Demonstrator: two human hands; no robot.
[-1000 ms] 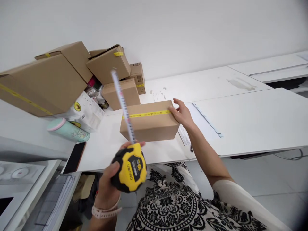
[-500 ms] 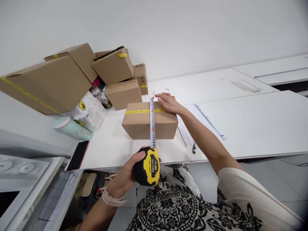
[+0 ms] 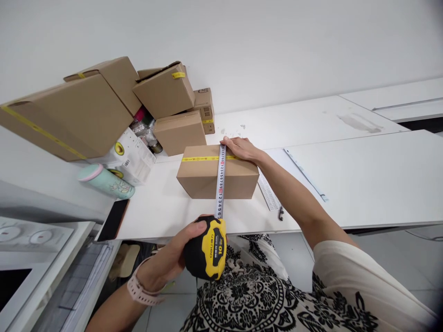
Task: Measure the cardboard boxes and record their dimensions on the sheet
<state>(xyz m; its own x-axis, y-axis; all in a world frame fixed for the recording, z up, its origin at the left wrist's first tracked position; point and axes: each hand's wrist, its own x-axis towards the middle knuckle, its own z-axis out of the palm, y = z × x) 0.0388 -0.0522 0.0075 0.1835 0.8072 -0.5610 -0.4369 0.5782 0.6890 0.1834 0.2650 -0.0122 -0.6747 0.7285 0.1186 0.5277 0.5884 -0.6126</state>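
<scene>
A brown cardboard box (image 3: 204, 177) with a yellow tape stripe sits on the white table (image 3: 363, 175) in front of me. My left hand (image 3: 173, 256) is wrapped round a yellow and black tape measure (image 3: 206, 249) just below the table's near edge. Its white blade (image 3: 219, 180) runs up and across the top of the box. My right hand (image 3: 242, 148) rests at the box's far top edge, fingers pressed down on the blade's end there.
A heap of cardboard boxes (image 3: 79, 110) fills the far left, with a white carton (image 3: 129, 157) and a mint green bottle (image 3: 104, 180) lying below it. A dark phone (image 3: 113, 219) lies near the left table edge. A printed sheet (image 3: 270, 193) lies right of the box.
The blade, first waving in the air, now lies straight across the box. My right hand moved from the box's right corner to the blade's end. My left hand drew the case down towards me.
</scene>
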